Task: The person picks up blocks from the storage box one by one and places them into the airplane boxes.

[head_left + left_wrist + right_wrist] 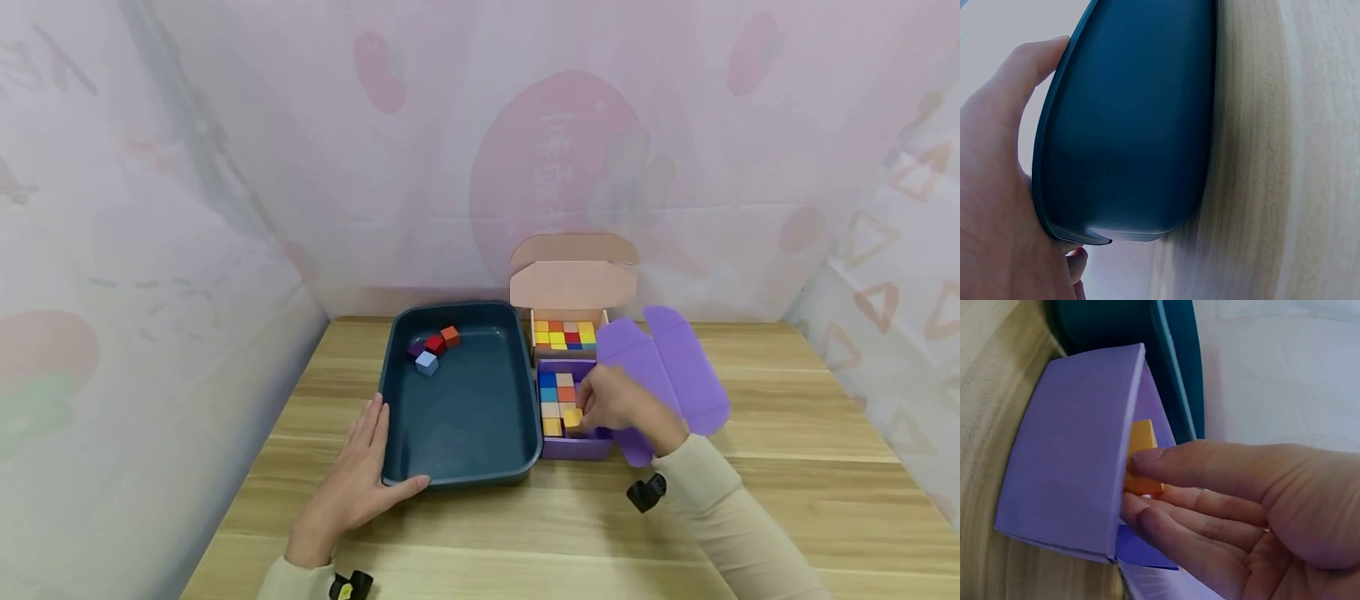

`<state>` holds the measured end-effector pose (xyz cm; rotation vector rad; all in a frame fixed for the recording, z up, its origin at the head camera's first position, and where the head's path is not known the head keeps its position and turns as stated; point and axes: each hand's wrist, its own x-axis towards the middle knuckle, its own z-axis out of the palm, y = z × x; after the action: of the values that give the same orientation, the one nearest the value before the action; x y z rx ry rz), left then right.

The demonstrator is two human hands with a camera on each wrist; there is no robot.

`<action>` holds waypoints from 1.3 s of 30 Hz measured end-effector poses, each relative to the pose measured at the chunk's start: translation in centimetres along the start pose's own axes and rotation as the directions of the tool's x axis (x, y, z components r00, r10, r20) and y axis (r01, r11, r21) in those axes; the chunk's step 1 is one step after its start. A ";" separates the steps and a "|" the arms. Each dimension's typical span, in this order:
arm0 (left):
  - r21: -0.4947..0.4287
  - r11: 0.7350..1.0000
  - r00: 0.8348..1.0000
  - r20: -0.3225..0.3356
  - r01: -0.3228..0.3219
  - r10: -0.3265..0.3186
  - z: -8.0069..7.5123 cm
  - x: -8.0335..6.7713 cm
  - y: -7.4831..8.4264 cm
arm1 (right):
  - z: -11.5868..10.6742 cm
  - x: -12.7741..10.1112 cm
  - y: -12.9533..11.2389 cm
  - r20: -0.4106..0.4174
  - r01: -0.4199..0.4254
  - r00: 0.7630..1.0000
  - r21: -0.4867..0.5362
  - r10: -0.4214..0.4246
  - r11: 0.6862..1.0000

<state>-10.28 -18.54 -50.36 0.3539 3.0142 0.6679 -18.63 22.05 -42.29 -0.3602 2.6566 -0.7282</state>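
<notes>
Head view is showing, at the left, the left hand (352,479) lying flat against the near left corner of the dark teal tray (457,479), fingers straight and together along its wall and thumb touching the near rim; the left wrist view is showing the same palm pressing the tray's smooth outer wall, bracing it on the wooden table (787,433). Inside the tray, toward the far left corner, a few loose cubes (433,346) are sitting close together. Moving right, the purple box (573,446) is standing just beside the tray, with a peach box (570,287) of cubes behind it. The right hand (618,404) is reaching into the purple box, thumb and fingertips pinching the yellow-orange cube (1143,456) in the near row. The cube is looking small, rigid and light, probably painted wood with slick faces, so gripping two opposite flat sides seems soundest; the thin card box is likely shifting easily.
</notes>
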 end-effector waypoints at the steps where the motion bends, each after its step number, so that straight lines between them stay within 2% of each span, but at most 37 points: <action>1: -0.001 1.000 1.000 0.000 0.001 -0.001 0.0 0.0 0.0 | 0.2 0.1 0.0 0.000 -0.003 1.000 -0.010 0.003 1.000; 7: -0.004 1.000 1.000 -0.007 0.001 -0.001 0.1 0.0 -0.1 | 1.0 0.6 0.1 0.000 -0.041 0.999 -0.051 0.041 0.998; 17: -0.003 1.000 1.000 -0.009 0.002 -0.002 0.1 -0.1 0.0 | 2.6 0.9 0.1 -0.037 -0.112 0.993 -0.063 0.110 0.992; 25: -0.004 1.000 1.000 -0.016 0.002 -0.002 0.2 -0.1 0.0 | 3.2 0.6 -0.2 -0.110 -0.082 0.991 -0.081 0.073 0.993; 32: -0.013 1.000 1.000 -0.013 0.002 -0.002 0.2 -0.1 0.0 | 3.1 0.5 -0.7 -0.129 -0.080 0.989 -0.088 0.068 0.993; 39: -0.002 1.000 1.000 -0.015 0.005 -0.005 0.3 0.0 -0.1 | 1.1 0.4 -3.0 -0.172 0.031 0.984 -0.125 -0.053 0.992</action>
<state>-10.28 -18.49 -50.67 0.3422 3.0270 0.6766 -18.08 18.98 -41.67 -0.4028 2.8761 -0.6383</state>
